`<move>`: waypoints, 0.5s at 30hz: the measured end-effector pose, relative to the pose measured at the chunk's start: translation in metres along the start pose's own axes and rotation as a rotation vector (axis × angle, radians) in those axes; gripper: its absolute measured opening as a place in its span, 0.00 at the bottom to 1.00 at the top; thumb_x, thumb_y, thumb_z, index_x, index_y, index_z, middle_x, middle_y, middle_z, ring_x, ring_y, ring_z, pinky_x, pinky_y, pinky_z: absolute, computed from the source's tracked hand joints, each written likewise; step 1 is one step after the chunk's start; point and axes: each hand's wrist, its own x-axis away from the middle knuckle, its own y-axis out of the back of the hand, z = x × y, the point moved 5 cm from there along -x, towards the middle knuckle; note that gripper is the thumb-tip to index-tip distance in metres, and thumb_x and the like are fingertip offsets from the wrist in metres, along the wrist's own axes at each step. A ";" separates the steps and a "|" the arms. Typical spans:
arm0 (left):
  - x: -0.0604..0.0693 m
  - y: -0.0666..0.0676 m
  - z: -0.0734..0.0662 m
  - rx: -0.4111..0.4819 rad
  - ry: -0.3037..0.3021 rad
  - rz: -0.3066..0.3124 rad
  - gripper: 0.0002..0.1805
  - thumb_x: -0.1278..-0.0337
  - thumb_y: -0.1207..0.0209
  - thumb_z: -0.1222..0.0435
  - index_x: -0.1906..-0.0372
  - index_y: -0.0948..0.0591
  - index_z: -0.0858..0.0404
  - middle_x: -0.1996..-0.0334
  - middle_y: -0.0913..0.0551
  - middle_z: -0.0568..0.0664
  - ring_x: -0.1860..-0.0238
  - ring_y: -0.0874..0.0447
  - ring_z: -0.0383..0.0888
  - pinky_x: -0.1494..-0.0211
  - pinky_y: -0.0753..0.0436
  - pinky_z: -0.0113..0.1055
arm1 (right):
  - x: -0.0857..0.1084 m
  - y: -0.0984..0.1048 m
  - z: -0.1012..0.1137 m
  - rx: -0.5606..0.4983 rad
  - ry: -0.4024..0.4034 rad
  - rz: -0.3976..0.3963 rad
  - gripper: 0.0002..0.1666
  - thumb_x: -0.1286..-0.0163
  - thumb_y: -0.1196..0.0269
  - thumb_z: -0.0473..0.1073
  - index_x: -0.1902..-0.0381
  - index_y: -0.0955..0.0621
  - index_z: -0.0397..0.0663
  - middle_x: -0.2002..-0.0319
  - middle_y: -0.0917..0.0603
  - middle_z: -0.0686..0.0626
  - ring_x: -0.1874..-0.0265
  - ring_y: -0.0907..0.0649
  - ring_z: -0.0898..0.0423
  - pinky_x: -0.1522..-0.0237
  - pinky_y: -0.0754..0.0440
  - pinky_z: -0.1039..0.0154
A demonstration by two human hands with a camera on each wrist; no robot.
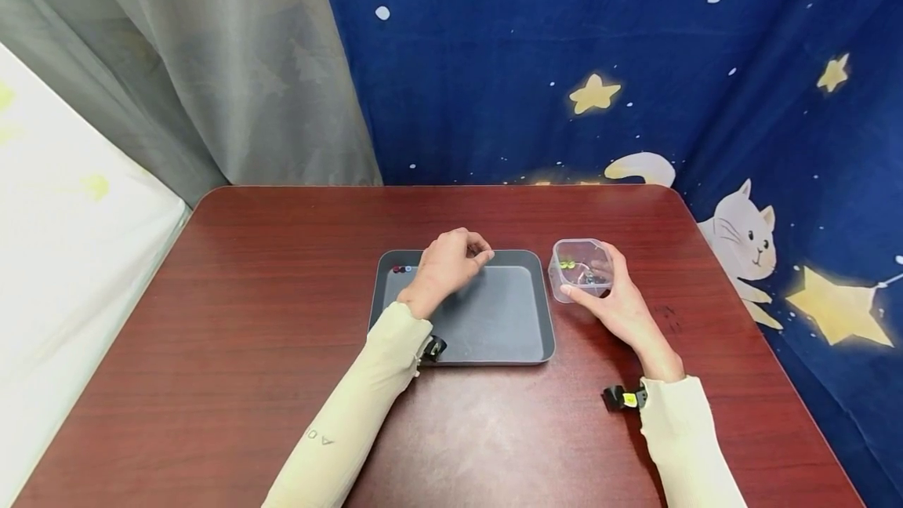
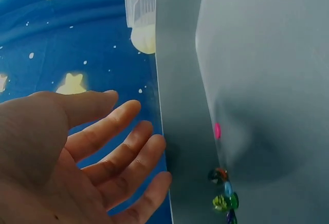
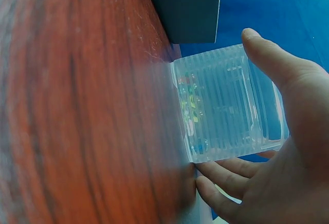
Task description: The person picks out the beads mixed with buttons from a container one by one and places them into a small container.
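My left hand (image 1: pixel 447 261) hovers over the far side of a grey tray (image 1: pixel 494 320). In the left wrist view its fingers are loosely bent and apart, and nothing shows between them. Small shiny glass beads (image 2: pixel 225 202) lie in a row along the tray's inner edge, and a pink bead (image 2: pixel 218 130) sits a little apart from them. My right hand (image 1: pixel 624 308) grips a clear plastic box (image 3: pixel 221 106) standing just right of the tray, thumb on one side and fingers on the other. Yellow-green beads (image 1: pixel 567 264) and other small pieces lie at the bottom of the box.
Both the tray and the box rest on a reddish-brown wooden table (image 1: pixel 268 296). Behind the table's far edge hang a blue star-patterned curtain (image 1: pixel 480 61) and a grey curtain (image 1: pixel 268 61). A white cloth (image 1: pixel 70 218) hangs at the left.
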 end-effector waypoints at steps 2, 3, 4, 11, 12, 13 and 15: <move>0.000 0.004 0.003 0.008 0.012 -0.005 0.07 0.30 0.36 0.54 0.57 0.10 0.49 0.60 0.13 0.42 0.59 0.15 0.41 0.53 0.18 0.41 | 0.000 0.000 0.001 -0.001 0.000 -0.002 0.62 0.34 0.27 0.61 0.17 0.54 0.60 0.24 0.35 0.36 0.25 0.33 0.37 0.26 0.34 0.31; 0.000 0.006 0.004 0.008 0.016 -0.009 0.08 0.29 0.36 0.54 0.56 0.10 0.49 0.60 0.13 0.43 0.59 0.15 0.41 0.53 0.18 0.42 | 0.000 0.000 0.001 0.001 0.000 -0.002 0.62 0.34 0.27 0.61 0.17 0.54 0.60 0.24 0.35 0.36 0.25 0.32 0.37 0.26 0.34 0.31; 0.000 0.008 0.006 0.006 0.020 -0.015 0.08 0.28 0.37 0.54 0.56 0.10 0.49 0.60 0.13 0.43 0.58 0.15 0.42 0.52 0.17 0.43 | 0.000 0.000 0.001 0.002 -0.001 -0.001 0.62 0.34 0.27 0.61 0.17 0.54 0.61 0.24 0.35 0.36 0.25 0.32 0.38 0.26 0.33 0.31; 0.001 0.017 0.017 0.031 0.020 -0.053 0.09 0.28 0.38 0.57 0.54 0.10 0.53 0.53 0.13 0.48 0.54 0.15 0.47 0.47 0.17 0.44 | 0.000 0.000 0.000 -0.002 -0.010 0.002 0.63 0.34 0.28 0.62 0.17 0.55 0.63 0.24 0.35 0.36 0.26 0.32 0.37 0.27 0.34 0.30; 0.001 0.018 0.019 0.036 0.015 -0.056 0.09 0.27 0.38 0.58 0.54 0.10 0.54 0.51 0.13 0.48 0.52 0.14 0.48 0.41 0.18 0.45 | 0.001 0.000 0.000 -0.003 -0.010 0.001 0.63 0.34 0.28 0.62 0.17 0.54 0.63 0.25 0.35 0.36 0.26 0.32 0.37 0.27 0.34 0.30; 0.002 0.019 0.020 0.037 0.010 -0.061 0.09 0.27 0.38 0.58 0.54 0.10 0.55 0.50 0.13 0.49 0.49 0.14 0.49 0.34 0.20 0.47 | 0.001 0.000 0.000 -0.003 -0.009 0.001 0.63 0.34 0.28 0.62 0.17 0.54 0.63 0.25 0.35 0.36 0.26 0.32 0.37 0.27 0.33 0.30; 0.002 0.022 0.022 0.033 -0.003 -0.072 0.09 0.28 0.38 0.59 0.54 0.09 0.56 0.48 0.13 0.50 0.43 0.15 0.50 0.22 0.29 0.52 | 0.001 0.000 0.000 -0.005 -0.008 0.000 0.63 0.34 0.27 0.62 0.17 0.54 0.63 0.25 0.35 0.37 0.27 0.32 0.37 0.27 0.33 0.30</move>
